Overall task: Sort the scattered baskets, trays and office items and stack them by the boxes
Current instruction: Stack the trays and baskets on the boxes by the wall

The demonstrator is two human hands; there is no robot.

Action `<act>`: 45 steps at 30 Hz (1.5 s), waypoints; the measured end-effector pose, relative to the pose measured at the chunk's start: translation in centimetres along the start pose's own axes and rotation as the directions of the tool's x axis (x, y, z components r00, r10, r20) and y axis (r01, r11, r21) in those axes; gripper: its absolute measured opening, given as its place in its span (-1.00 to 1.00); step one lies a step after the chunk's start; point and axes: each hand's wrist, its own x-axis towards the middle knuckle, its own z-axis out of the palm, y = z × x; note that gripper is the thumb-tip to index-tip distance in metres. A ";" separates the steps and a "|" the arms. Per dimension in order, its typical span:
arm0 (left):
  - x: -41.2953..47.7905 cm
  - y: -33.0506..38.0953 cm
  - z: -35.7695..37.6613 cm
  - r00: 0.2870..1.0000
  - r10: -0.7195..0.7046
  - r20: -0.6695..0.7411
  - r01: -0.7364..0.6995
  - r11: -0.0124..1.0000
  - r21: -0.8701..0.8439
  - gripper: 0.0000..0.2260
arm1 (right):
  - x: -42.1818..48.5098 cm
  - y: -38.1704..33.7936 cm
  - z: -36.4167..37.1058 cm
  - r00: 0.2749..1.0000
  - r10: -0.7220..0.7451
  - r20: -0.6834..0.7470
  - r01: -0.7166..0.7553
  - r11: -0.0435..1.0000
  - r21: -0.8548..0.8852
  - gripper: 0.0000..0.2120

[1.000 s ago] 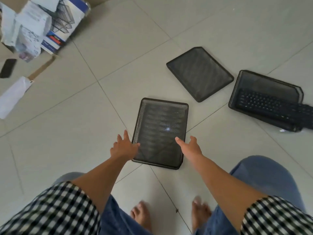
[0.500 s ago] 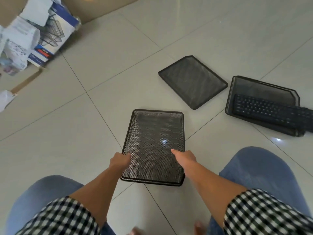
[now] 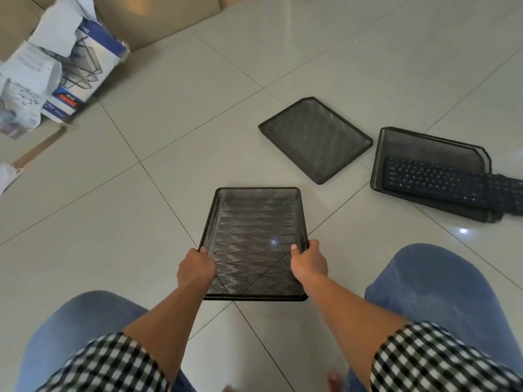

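Note:
A black mesh tray (image 3: pixel 252 230) lies on the tiled floor right in front of my knees. My left hand (image 3: pixel 195 267) grips its left rim and my right hand (image 3: pixel 310 260) grips its right rim, thumbs over the edge. A second black mesh tray (image 3: pixel 315 138) lies flat further out to the right. Beside that one, a third mesh tray (image 3: pixel 424 145) holds a black keyboard (image 3: pixel 452 183) that sticks out over its right side.
Cardboard boxes (image 3: pixel 158 18) stand at the top left. In front of them are a blue and white product box (image 3: pixel 85 75) picturing a wire rack and torn white paper (image 3: pixel 31 69). A cardboard flap (image 3: pixel 39 148) lies on the floor at the left. My knees flank the near tray.
My open hands came down onto the near tray's sides and closed on its rims. I have crouched lower, so the tray and boxes sit closer in view.

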 end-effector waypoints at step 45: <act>-60.8 29.0 -43.8 0.291 0.802 0.522 -0.418 0.597 -0.685 -0.84 | -61.1 -5.5 -54.6 0.416 0.655 -0.631 0.057 0.673 0.737 -0.86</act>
